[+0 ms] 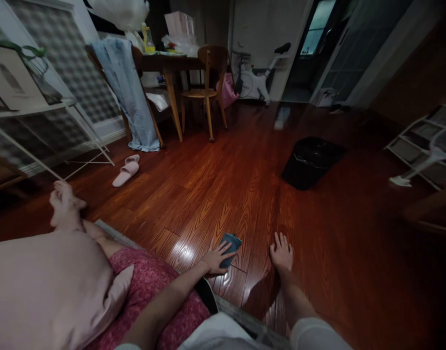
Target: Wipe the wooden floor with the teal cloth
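Observation:
My left hand (216, 259) has its fingers spread across a small, flat, dark teal piece that looks like cloth or a pouch (231, 241). Part of that piece is hidden under the fingers, and its exact kind is unclear. To the right, apart from it, my right hand (281, 253) is open above or on the reddish wooden floor (223, 194); whether it touches the boards I cannot tell. Nothing shows in its fingers.
A black bin (306, 165) stands ahead to the right. Pink slippers (126, 173) lie at left, near a white-legged stand (87, 131). Farther back are a wooden chair (208, 87), jeans (135, 97) over another chair, and an exercise bike (257, 80). A pillow (51, 287) rests on my lap.

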